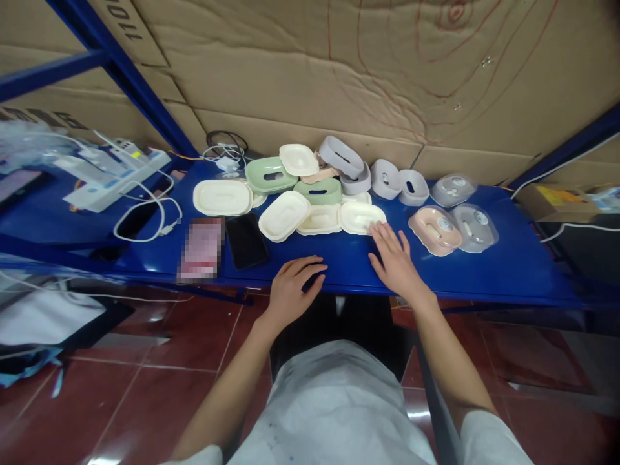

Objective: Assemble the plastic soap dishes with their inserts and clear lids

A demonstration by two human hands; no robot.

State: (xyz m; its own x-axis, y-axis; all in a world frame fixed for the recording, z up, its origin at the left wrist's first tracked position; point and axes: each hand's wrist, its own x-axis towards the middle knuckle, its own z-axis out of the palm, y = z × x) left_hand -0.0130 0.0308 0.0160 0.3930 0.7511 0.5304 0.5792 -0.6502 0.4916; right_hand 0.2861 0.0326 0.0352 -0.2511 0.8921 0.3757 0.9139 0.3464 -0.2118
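Observation:
My right hand (393,259) has its fingers spread, the fingertips at the near right edge of a cream tray (362,216). Whether they press on it I cannot tell. Over the front edge of the table, my left hand (295,284) is open with bent fingers and holds nothing. Beyond it lie a tilted cream tray (285,215) and another cream tray (320,219). Green soap-dish-like pieces with a slot (261,181) and grey slotted pieces (341,155) are heaped behind. A pink dish (433,236) sits right of my right hand.
Clear-wrapped grey dishes (477,229) lie at the right. A black phone (246,240) and a blurred-out flat item (201,248) lie left of my hands. A power strip (101,187) with white cables stands farther left. Cardboard (271,71) lines the back; blue posts (121,71) flank the table.

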